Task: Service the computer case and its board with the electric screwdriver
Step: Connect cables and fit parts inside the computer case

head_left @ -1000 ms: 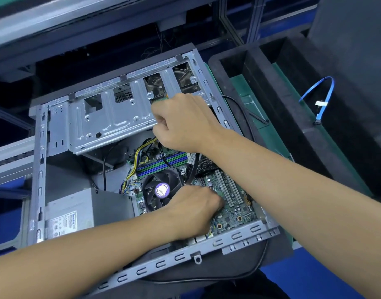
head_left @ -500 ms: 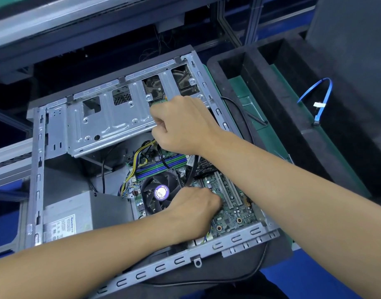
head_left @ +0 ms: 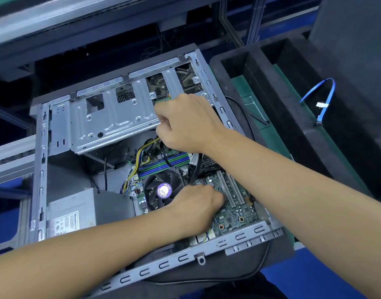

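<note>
Both hands are working inside the computer case (head_left: 41,169): the right hand (head_left: 185,124) is curling tight on a black cable (head_left: 166,157) above the cooler fan (head_left: 163,190); the left hand (head_left: 196,208), fingers hidden, is pressing the board (head_left: 232,214) beside it. Better to be pulling straight, steadying the board. No screwdriver showing.

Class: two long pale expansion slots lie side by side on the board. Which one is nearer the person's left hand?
The left-side slot, lying closest to the left hand by the fan; the other slot lies beyond it, toward the right forearm.
</note>
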